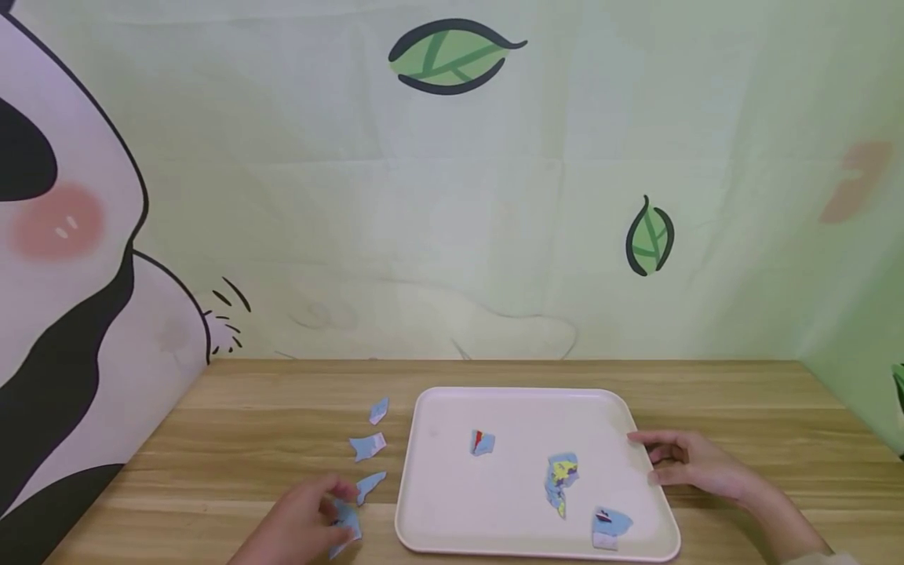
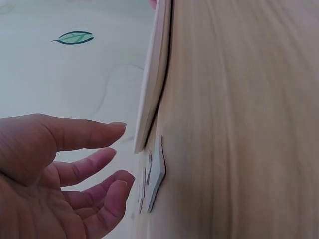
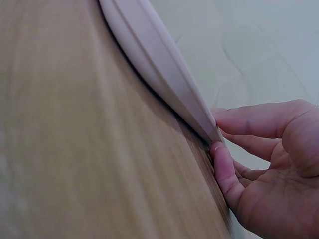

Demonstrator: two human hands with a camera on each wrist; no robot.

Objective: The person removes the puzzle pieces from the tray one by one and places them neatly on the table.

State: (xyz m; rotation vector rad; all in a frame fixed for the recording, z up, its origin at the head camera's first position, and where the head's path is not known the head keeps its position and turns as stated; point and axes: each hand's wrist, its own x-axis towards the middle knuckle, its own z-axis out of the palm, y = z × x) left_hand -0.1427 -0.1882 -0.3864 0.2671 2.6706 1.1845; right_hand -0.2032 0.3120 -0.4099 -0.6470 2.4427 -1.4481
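My left hand point(image 1: 300, 522) hovers over a blue map-like puzzle piece point(image 1: 346, 518) on the table, hiding part of it. In the left wrist view its fingers are spread and loosely bent, apart from the pieces point(image 2: 157, 174). On the right, my other hand point(image 1: 706, 463) pinches the side rim of a white tray point(image 1: 494, 526) between thumb and fingers; the right wrist view shows those fingertips point(image 3: 223, 162) at the rim's edge. Inside the tray lie a piece with a red patch point(image 1: 483, 442), a yellow-and-blue piece point(image 1: 562, 480) and a blue piece with a pale border point(image 1: 610, 526).
Left of the tray, more flat pieces lie in a loose column: a small blue one point(image 1: 379, 410), one with a pale edge point(image 1: 367, 446) and a narrow one point(image 1: 370, 486). The wooden table point(image 1: 233, 439) ends at a pale printed backdrop point(image 1: 318, 196).
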